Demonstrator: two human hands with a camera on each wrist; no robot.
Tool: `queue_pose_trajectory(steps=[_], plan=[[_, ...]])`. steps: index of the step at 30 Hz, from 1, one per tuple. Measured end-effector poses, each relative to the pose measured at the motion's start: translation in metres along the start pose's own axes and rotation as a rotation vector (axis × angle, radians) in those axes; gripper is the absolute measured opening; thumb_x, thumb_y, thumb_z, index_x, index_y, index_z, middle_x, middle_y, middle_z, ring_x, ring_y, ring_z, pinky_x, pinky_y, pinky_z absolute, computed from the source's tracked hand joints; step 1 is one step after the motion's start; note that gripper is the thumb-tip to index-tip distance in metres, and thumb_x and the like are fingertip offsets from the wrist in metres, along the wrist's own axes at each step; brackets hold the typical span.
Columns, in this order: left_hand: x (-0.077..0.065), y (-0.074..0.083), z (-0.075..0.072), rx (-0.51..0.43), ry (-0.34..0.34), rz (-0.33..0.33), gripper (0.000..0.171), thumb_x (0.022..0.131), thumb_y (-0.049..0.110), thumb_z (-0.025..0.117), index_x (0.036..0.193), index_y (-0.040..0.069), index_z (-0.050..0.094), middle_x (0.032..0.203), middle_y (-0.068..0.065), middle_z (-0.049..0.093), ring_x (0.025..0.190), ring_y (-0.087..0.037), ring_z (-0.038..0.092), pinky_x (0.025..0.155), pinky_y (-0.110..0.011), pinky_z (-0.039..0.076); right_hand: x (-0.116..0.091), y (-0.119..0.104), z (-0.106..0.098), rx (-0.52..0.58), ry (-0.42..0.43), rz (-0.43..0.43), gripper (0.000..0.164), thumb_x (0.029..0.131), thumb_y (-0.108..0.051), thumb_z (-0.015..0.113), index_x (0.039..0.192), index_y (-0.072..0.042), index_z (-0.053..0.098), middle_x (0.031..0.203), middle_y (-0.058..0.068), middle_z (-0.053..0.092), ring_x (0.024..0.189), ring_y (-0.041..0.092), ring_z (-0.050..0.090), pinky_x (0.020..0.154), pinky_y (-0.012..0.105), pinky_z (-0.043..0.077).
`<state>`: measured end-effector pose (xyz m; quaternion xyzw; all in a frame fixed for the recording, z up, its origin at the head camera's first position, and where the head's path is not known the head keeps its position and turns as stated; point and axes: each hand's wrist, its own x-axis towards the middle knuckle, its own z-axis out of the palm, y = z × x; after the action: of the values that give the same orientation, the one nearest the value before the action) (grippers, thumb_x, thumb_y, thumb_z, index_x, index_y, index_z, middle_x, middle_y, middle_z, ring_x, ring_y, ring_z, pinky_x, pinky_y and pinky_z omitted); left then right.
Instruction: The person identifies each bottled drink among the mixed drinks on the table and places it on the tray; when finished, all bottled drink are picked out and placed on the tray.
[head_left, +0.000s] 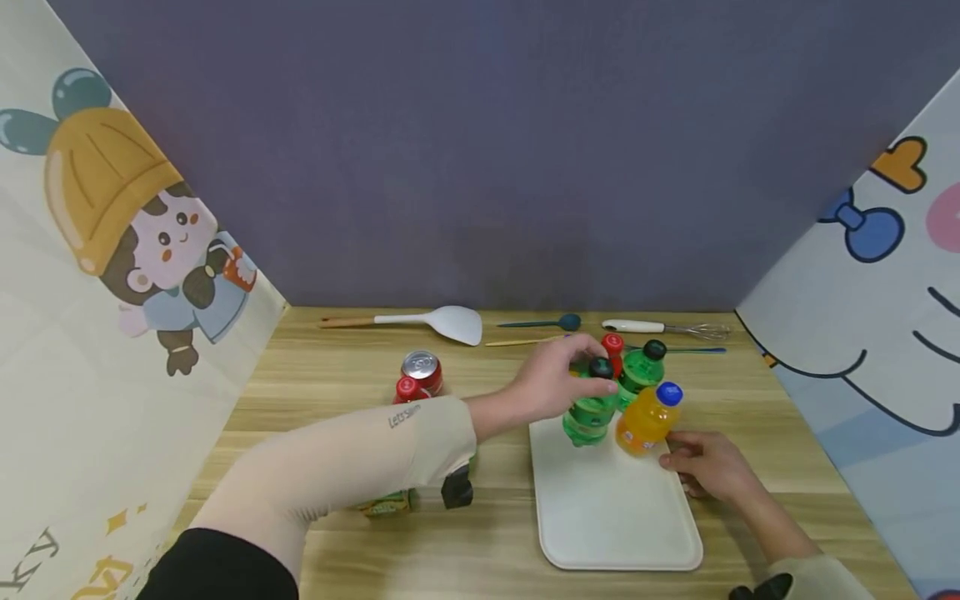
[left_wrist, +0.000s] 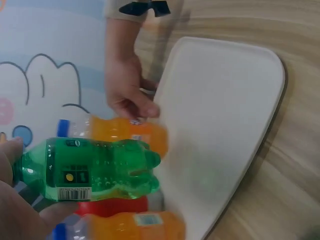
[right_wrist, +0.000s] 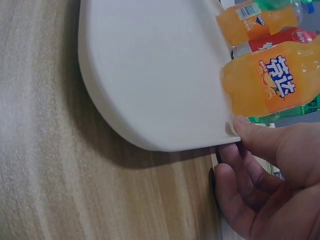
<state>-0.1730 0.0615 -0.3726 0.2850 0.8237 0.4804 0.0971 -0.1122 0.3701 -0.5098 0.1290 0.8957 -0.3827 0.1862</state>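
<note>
My left hand (head_left: 551,382) grips a green soda bottle (head_left: 588,417) near its black cap, over the far part of a white tray (head_left: 615,521). In the left wrist view the bottle's clear green base points toward the tray. My right hand (head_left: 708,467) pinches the tray's right rim, thumb above and fingers below, as the right wrist view shows. Close to that thumb, an orange soda bottle (head_left: 643,422) with a blue cap stands on the tray. Behind it are another green bottle (head_left: 642,368) and a red-capped bottle (head_left: 612,347). A second orange bottle (left_wrist: 137,227) shows in the left wrist view.
Along the back lie a white spatula (head_left: 453,323), a dark spoon (head_left: 570,322) and a whisk (head_left: 701,331). A red can (head_left: 422,368) and a red-capped bottle (head_left: 408,389) stand left, partly behind my left arm. A green-yellow package (head_left: 388,505) shows below the sleeve.
</note>
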Motion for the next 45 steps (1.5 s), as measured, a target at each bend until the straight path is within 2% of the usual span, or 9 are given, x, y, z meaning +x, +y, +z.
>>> queue_pose_trajectory(steps=[5,9,15,20,26,30,40,45], plan=[[0.006,-0.008,0.018,-0.013,-0.014,-0.01,0.027,0.091,0.031,0.08,0.114,0.023,0.067,0.106,0.013,0.067,0.103,-0.01,0.064,0.085,-0.021,0.053,0.0,0.0,0.001,0.003,0.002,-0.005,0.064,0.094,-0.025,0.077,0.145,0.006,0.052,0.093,0.008,0.071,0.065,0.021,0.061,0.057,0.032,0.055],[0.008,-0.015,0.032,-0.034,0.01,-0.055,0.027,0.09,0.029,0.082,0.112,0.023,0.067,0.105,0.013,0.069,0.102,-0.013,0.064,0.081,-0.019,0.052,-0.001,-0.001,0.001,0.008,0.003,-0.005,0.064,0.094,-0.024,0.076,0.145,0.006,0.052,0.093,0.007,0.072,0.066,0.021,0.061,0.057,0.032,0.055],[0.008,-0.024,0.047,-0.059,0.035,-0.122,0.026,0.088,0.025,0.084,0.107,0.024,0.066,0.104,0.014,0.067,0.1,-0.009,0.061,0.087,-0.023,0.052,-0.003,-0.002,0.001,0.008,0.009,-0.01,0.064,0.094,-0.023,0.076,0.144,0.007,0.052,0.091,0.006,0.071,0.065,0.021,0.061,0.056,0.032,0.055],[0.01,-0.022,0.055,-0.051,0.044,-0.132,0.028,0.089,0.026,0.083,0.112,0.023,0.066,0.11,0.013,0.068,0.105,-0.009,0.062,0.093,-0.024,0.052,-0.003,-0.002,0.0,0.013,0.007,-0.009,0.063,0.094,-0.022,0.076,0.144,0.007,0.051,0.089,0.006,0.071,0.064,0.021,0.06,0.055,0.032,0.054],[0.012,-0.021,0.062,-0.044,0.029,-0.129,0.032,0.088,0.027,0.083,0.115,0.022,0.067,0.109,0.012,0.069,0.105,-0.013,0.065,0.087,-0.019,0.053,-0.002,-0.001,0.001,0.028,0.002,0.001,0.064,0.094,-0.022,0.077,0.145,0.007,0.051,0.09,0.006,0.071,0.065,0.021,0.06,0.056,0.033,0.055],[0.011,-0.022,0.063,-0.041,0.017,-0.132,0.034,0.089,0.027,0.083,0.118,0.022,0.067,0.112,0.012,0.07,0.106,-0.012,0.066,0.088,-0.019,0.053,-0.001,0.0,0.002,0.024,0.002,0.002,0.064,0.093,-0.023,0.077,0.145,0.006,0.052,0.09,0.006,0.071,0.064,0.021,0.06,0.056,0.033,0.055],[0.012,-0.021,0.063,-0.021,0.02,-0.158,0.038,0.087,0.03,0.085,0.12,0.022,0.068,0.112,0.013,0.069,0.1,-0.006,0.061,0.084,-0.019,0.052,0.0,-0.003,0.001,0.018,-0.003,0.055,0.069,0.092,-0.026,0.079,0.147,0.005,0.049,0.091,0.007,0.069,0.067,0.022,0.061,0.061,0.034,0.058],[0.013,-0.02,0.063,-0.023,0.017,-0.165,0.038,0.086,0.03,0.085,0.118,0.022,0.067,0.107,0.014,0.067,0.094,-0.005,0.059,0.082,-0.018,0.052,0.0,-0.003,0.001,0.015,-0.007,0.041,0.069,0.093,-0.025,0.078,0.147,0.005,0.049,0.09,0.007,0.07,0.067,0.021,0.061,0.06,0.034,0.058]])
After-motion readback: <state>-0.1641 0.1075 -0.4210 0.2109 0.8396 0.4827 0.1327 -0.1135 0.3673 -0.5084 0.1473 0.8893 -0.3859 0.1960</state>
